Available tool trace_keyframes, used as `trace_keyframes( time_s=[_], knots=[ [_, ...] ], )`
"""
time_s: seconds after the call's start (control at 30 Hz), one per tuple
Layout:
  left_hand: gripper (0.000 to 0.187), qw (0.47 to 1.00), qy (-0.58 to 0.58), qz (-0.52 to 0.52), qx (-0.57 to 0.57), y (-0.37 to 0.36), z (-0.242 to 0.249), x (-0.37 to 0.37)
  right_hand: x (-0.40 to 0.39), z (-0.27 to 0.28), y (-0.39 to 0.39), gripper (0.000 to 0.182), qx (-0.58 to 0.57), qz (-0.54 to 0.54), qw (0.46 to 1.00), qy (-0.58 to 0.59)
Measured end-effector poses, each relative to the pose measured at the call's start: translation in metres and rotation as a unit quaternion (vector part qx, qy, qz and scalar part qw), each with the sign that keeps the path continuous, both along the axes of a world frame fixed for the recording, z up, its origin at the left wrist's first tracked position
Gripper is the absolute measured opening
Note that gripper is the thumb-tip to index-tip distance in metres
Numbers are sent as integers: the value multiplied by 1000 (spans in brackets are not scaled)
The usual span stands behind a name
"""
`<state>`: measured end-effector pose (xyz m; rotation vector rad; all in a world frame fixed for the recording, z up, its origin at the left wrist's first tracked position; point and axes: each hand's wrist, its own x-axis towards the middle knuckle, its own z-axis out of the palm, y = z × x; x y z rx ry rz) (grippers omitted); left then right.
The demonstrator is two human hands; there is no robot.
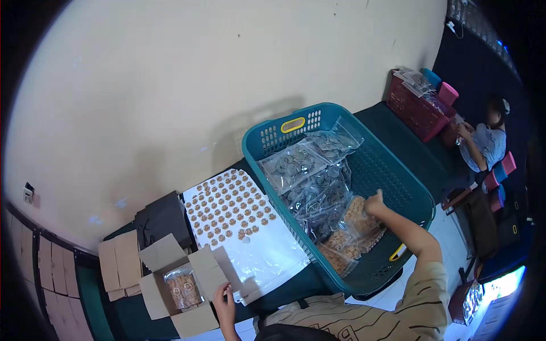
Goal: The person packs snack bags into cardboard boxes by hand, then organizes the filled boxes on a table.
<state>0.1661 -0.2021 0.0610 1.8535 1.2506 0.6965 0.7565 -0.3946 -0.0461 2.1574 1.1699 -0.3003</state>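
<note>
My left hand [224, 305], fingers parted, is at the carton flap [207, 269]; I can't tell if my right hand [374, 205] grips tan-filled bags [343, 241] in the basket [392, 170].

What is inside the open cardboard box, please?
Inside the cardboard box, at least one clear bag of brown pieces is visible. Whatever may lie underneath is covered and cannot be seen.

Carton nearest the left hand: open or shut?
Open. The carton's flaps are spread outward, and a clear bag of tan pieces shows inside. The left hand is beside one flap; contact unclear.
</note>
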Motion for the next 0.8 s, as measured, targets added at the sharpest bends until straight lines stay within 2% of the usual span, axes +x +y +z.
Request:
trace_keyframes(
  time_s=[0.07, 0.13, 0.17, 0.2, 0.27, 0.33, 0.4, 0.47, 0.53, 0.6, 0.7, 0.73, 0.77, 0.8],
  knots=[
    [16, 999, 18, -11, 24, 3, -6, -5, -67, 144, 51, 49, 0, -156, 986, 56],
    [16, 1000, 12, -8, 26, 5, -6, -7, -69, 181, 57, 46, 198, -195, 954, 110],
    [17, 1000, 2, -13, 19, 5, -4, -6, -85, 212, 59, 51, 272, -211, 922, 175],
    [17, 1000, -8, -18, 12, 6, -2, -5, -107, 248, 60, 56, 342, -226, 880, 239],
    [17, 1000, -15, -12, 19, 10, -2, -3, -165, 295, 58, 48, 485, -192, 787, 328],
    [17, 995, -76, -8, -55, 12, -2, -1, -213, 316, 52, 34, 542, -162, 701, 435],
    [18, 985, -147, -27, -91, 17, -12, 1, -264, 318, 48, 25, 599, -83, 696, 387],
    [19, 980, -168, -57, -93, 20, 0, 7, -308, 313, 47, 22, 561, 25, 782, 272],
    [21, 962, -209, -85, -154, 23, 5, 10, -350, 293, 57, 26, 583, -12, 732, 353],
    [25, 949, -238, -109, -175, 25, 18, 11, -384, 279, 76, 28, 564, -22, 714, 414],
    [33, 870, -383, -152, -269, 29, 17, 9, -414, 220, 117, 28, 534, -36, 676, 506],
    [33, 871, -384, -151, -267, 32, 20, 7, -424, 197, 131, 29, 527, -59, 662, 529],
    [32, 901, -329, -137, -246, 35, 26, 5, -434, 177, 141, 29, 528, -56, 662, 530],
    [31, 927, -273, -123, -224, 40, 30, 2, -442, 158, 149, 29, 519, -75, 634, 569]
  ],
)
